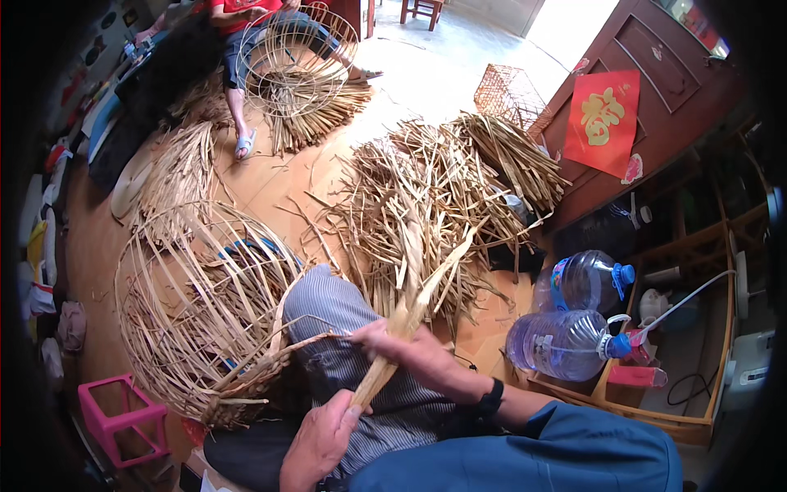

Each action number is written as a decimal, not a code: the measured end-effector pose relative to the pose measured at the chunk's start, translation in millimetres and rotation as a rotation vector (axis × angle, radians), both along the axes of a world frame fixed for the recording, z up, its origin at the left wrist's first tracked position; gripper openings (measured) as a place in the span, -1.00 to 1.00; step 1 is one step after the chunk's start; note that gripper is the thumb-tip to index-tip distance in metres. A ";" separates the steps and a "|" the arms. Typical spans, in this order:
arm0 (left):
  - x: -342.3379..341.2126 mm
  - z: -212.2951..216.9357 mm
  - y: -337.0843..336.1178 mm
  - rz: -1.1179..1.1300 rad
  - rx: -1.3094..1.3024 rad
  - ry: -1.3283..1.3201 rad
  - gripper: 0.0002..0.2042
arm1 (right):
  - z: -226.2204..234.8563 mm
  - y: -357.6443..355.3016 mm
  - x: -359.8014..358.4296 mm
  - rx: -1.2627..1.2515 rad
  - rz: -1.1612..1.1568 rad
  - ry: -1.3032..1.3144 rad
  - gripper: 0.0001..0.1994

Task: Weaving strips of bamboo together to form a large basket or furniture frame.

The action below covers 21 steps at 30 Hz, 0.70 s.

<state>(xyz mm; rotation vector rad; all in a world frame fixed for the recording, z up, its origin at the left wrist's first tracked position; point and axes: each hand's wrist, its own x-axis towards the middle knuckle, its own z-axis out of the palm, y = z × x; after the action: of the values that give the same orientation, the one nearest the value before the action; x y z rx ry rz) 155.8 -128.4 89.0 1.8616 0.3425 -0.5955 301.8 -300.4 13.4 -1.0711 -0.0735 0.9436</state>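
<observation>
A long strip of dried plant stalk [375,384], tan and split into strands at its far end, lies slantwise over my striped trouser leg. My left hand [321,433] is closed round its near end. Further up, my right hand [407,348], slightly blurred, is closed around the same stalk; a dark band circles that wrist. To the left of my knee stands a half-woven round basket [205,303] with bent open ribs. A thin strand runs from its rim toward my right hand. Beyond my hands spreads a big heap of dried stalks [385,213].
Two large clear plastic bottles [557,344] lie at the right beside a wooden-framed shelf [697,420]. A pink stool frame [123,418] is at the lower left. Across the room, a seated person [234,49] holds another open-ribbed basket [299,61] above more stalks. A wicker crate [512,94] stands by the door.
</observation>
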 end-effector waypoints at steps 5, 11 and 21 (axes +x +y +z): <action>-30.7 31.7 20.6 -0.176 0.377 -0.548 -0.78 | -40.0 -52.7 79.4 0.369 -0.369 0.517 -0.60; -92.6 75.4 74.6 0.026 0.014 0.115 -0.80 | -77.6 -126.7 152.7 0.318 -0.660 0.422 -0.58; -152.8 102.5 134.2 1.070 -0.200 -0.354 -0.67 | -72.7 -94.5 140.8 0.153 -0.284 0.143 -0.76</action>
<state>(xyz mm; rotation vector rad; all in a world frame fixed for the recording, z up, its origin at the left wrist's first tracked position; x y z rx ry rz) 2.9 5.8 191.5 1.2931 0.9045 0.4108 442.6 -394.8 -59.4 -0.8445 0.1200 0.7420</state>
